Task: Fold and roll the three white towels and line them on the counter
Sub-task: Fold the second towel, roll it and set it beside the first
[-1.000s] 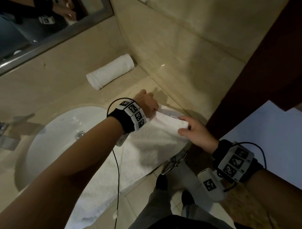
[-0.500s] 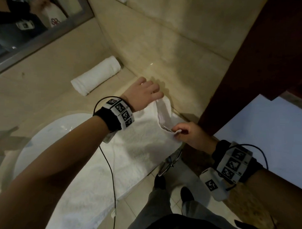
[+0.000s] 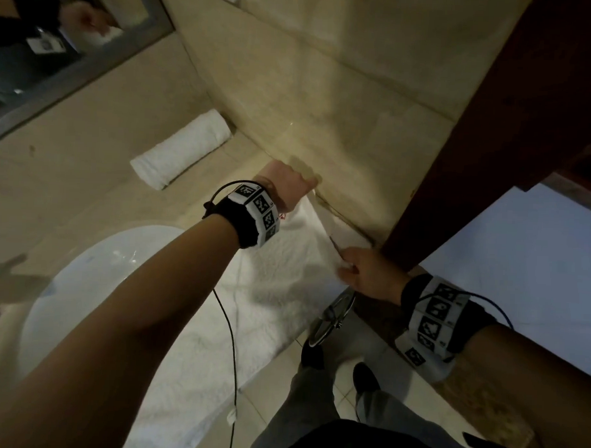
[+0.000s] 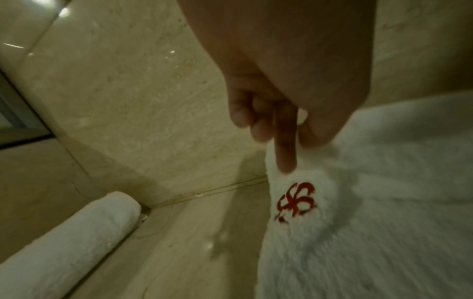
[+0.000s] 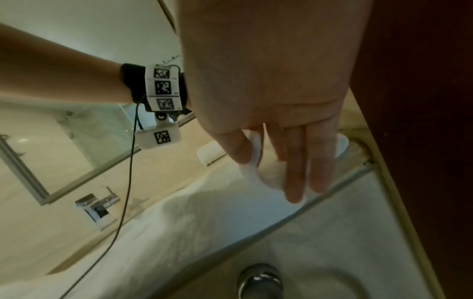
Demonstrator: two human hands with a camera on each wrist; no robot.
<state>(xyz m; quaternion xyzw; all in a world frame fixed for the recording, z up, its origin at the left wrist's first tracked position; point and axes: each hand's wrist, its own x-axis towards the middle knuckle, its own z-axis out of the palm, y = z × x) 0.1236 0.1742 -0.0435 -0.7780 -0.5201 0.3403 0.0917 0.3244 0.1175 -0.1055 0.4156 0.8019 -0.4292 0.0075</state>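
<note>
A white towel (image 3: 251,299) lies spread along the counter's front edge, partly over the basin. My left hand (image 3: 290,186) pinches its far corner by the side wall; the left wrist view shows the pinch (image 4: 289,139) just above a red embroidered mark (image 4: 297,202). My right hand (image 3: 366,273) grips the near corner, with thumb and fingers (image 5: 297,172) closed on the white cloth (image 5: 250,174). The towel's end edge runs between the two hands. One rolled white towel (image 3: 181,147) lies in the back corner, also seen as the roll (image 4: 64,240).
A white basin (image 3: 94,284) is sunk into the beige counter (image 3: 71,189), with a chrome tap (image 5: 100,206) behind it. A mirror (image 3: 59,48) hangs above. A dark wooden door frame (image 3: 491,130) stands at the right. A chrome ring (image 3: 331,315) hangs under the counter edge.
Both hands have drawn the towel's end towards the side wall. The left hand went from lying flat on the cloth to pinching the far corner.
</note>
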